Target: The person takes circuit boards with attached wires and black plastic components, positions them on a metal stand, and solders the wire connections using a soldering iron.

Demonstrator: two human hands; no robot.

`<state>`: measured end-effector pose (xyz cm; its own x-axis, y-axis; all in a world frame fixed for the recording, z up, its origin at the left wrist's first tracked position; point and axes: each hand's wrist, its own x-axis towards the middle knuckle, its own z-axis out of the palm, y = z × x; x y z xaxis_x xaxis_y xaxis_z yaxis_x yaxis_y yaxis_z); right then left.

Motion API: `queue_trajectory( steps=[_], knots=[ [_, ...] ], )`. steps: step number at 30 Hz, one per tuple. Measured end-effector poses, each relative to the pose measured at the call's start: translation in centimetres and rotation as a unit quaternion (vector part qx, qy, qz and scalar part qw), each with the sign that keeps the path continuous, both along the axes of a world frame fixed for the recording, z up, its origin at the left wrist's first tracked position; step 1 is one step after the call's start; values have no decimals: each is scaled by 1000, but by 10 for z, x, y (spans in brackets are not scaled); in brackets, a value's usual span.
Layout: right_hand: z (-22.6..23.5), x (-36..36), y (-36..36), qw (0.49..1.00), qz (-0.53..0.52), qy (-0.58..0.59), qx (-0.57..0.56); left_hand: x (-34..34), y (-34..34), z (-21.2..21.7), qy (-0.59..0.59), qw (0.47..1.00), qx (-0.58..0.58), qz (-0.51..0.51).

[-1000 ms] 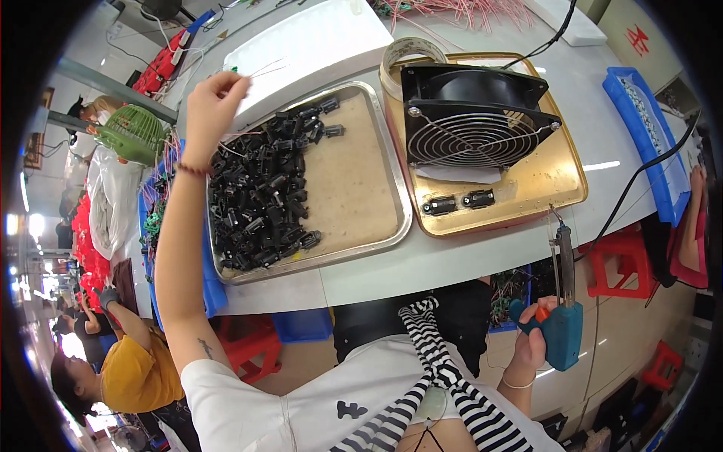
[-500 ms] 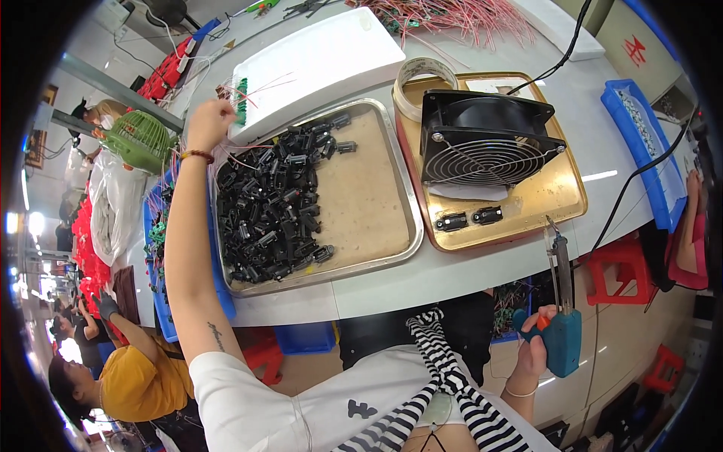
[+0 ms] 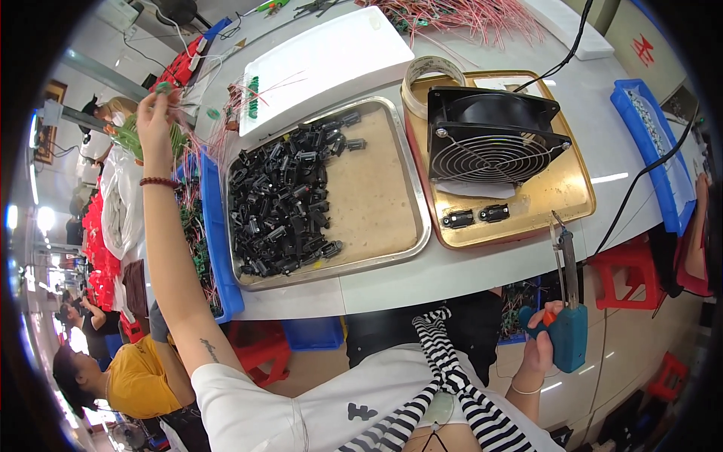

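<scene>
My left hand [image 3: 155,124] is raised at the far left, above the blue bin [image 3: 218,241]. Its fingers pinch a small green circuit board [image 3: 163,88], and thin wires trail nearby. In my right hand [image 3: 538,351], at the lower right, is a teal soldering gun [image 3: 571,339] with an orange trigger, its tip pointing up beside the golden tray [image 3: 527,228]. Two black plastic housings [image 3: 494,212] lie on that tray in front of a black fan [image 3: 493,139]. Several green boards [image 3: 253,98] stand in a row at the edge of a white foam block [image 3: 324,64].
A metal tray [image 3: 376,260] holds a heap of black housings [image 3: 282,203]. A tape roll [image 3: 433,75] sits at the golden tray's back corner. Red-wired boards [image 3: 467,19] lie at the back. A black cable [image 3: 640,177] crosses on the right. A co-worker in yellow [image 3: 143,377] is at the left.
My left hand has moved left and away from the row of boards by the foam block, with a green board in its fingers. My right hand keeps the soldering gun in nearly the same place.
</scene>
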<state>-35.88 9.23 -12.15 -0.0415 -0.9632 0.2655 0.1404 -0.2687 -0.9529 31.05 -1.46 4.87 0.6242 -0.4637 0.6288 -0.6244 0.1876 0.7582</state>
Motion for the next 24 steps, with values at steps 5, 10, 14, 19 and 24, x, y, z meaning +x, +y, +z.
queue_trajectory(
  steps=[5, 10, 14, 19, 24],
  knots=[
    [-3, -2, 2, 1000, -1, 6, 5, -13, -18, 9, 117, 981, -12, -151],
    [7, 3, 5, 1000, 0, -6, 29, 13, -55, -27, -194, 881, 418, -105],
    [7, 5, 4, 1000, 6, 3, 29, 13, -81, -58, -191, 932, 307, -22],
    [1, -3, 7, 1000, -16, 3, 0, -38, -107, -40, 176, 938, 192, -230],
    [4, 1, 8, 999, -28, -5, 23, -51, -119, -19, 232, 944, -33, -233]
  ],
)
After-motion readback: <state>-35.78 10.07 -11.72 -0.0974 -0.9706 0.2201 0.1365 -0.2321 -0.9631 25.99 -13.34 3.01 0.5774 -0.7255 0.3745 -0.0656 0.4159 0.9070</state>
